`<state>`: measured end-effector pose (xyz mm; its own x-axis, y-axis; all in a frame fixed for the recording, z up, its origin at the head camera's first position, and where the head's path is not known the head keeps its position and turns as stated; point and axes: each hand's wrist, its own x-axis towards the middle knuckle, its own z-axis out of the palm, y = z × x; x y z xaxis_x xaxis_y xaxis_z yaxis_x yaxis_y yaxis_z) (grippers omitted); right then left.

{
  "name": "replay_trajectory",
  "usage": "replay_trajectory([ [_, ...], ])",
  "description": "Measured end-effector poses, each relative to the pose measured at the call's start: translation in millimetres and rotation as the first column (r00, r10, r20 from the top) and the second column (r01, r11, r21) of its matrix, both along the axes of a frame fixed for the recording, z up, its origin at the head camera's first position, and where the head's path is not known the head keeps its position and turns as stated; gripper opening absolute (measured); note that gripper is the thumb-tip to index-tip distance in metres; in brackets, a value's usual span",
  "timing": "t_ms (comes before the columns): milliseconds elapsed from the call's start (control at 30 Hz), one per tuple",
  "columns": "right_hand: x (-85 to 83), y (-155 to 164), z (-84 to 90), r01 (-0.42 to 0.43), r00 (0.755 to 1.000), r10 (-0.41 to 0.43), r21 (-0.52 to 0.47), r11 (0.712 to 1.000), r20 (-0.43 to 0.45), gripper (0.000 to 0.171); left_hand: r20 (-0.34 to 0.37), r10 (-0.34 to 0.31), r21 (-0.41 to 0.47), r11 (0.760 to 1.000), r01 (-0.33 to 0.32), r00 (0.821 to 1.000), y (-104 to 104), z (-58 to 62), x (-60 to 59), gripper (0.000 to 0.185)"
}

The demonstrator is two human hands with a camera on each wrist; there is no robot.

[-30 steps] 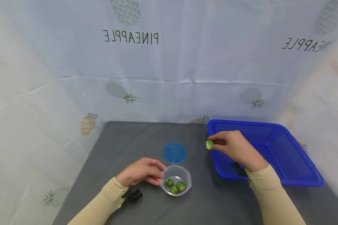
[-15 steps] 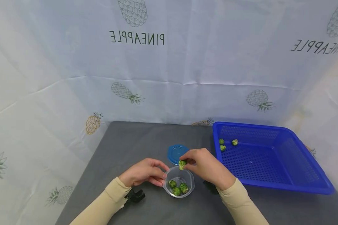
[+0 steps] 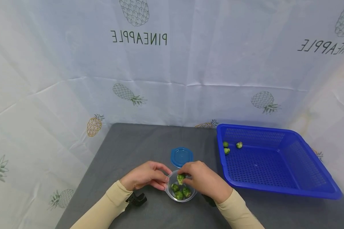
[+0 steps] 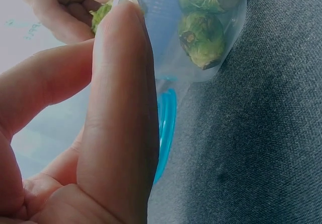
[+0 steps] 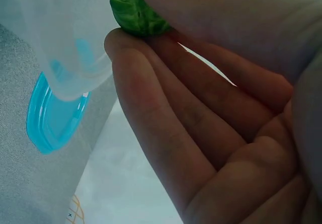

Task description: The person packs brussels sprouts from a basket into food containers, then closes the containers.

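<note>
My right hand (image 3: pixel 204 179) pinches a Brussels sprout (image 3: pixel 181 179) between thumb and fingertips, over the mouth of a small clear plastic bowl (image 3: pixel 193 194). The same sprout (image 5: pixel 135 12) shows large and green in the right wrist view. Inside the bowl lie three more sprouts (image 3: pixel 178 195); two of them (image 4: pixel 202 40) appear through its wall in the left wrist view. With thumb and fingers, my left hand (image 3: pixel 147 176) grips the bowl's left rim. Just behind the bowl, a blue lid (image 3: pixel 182 157) lies flat on the table.
A large blue basket (image 3: pixel 278 189) stands to the right, with three sprouts (image 3: pixel 239 145) near its far left corner. The grey table (image 3: pixel 137 140) meets a pineapple-print cloth (image 3: pixel 172 105) at the back and sides.
My right hand has moved left from the basket to the bowl, carrying the sprout, and has lowered it to the bowl's mouth. The left hand has kept its grip on the rim.
</note>
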<state>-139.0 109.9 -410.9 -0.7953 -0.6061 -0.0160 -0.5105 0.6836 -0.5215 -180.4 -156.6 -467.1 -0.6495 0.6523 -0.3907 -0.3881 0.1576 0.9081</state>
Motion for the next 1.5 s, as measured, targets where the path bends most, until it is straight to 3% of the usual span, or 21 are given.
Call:
replay_trajectory([
  [500,2.2,-5.6,-4.3,-0.038,0.997,0.042,0.049,0.998,-0.069,0.030,-0.004,0.008,-0.001,1.000,-0.008,1.000,-0.3,0.9,1.1,0.037],
  [933,2.6,-1.0,-4.1,-0.015,0.996,0.018,0.036,0.999,-0.093,0.018,-0.012,-0.010,-0.005,1.000,0.010,1.000,2.9,3.3,0.5,0.041],
  [1167,0.6,16.1,19.1,-0.034,0.998,0.033,-0.032,0.999,-0.051,0.018,-0.007,-0.004,0.004,1.000,0.004,1.000,-4.5,0.4,7.7,0.044],
  [1267,-7.7,42.2,37.1,0.010,0.998,-0.012,-0.030,0.999,-0.067,0.019,-0.006,-0.007,0.012,1.000,0.007,1.000,-4.4,0.2,8.5,0.045],
  [1367,-20.4,79.6,52.5,0.118,0.989,-0.119,-0.010,0.993,-0.090,0.020,-0.012,-0.009,0.012,1.000,0.009,1.000,-3.1,1.1,7.5,0.046],
  [1500,-39.6,136.5,60.9,0.288,0.956,-0.287,0.025,0.957,-0.057,0.021,-0.009,-0.019,0.009,1.000,0.019,1.000,-0.1,2.2,5.4,0.046],
])
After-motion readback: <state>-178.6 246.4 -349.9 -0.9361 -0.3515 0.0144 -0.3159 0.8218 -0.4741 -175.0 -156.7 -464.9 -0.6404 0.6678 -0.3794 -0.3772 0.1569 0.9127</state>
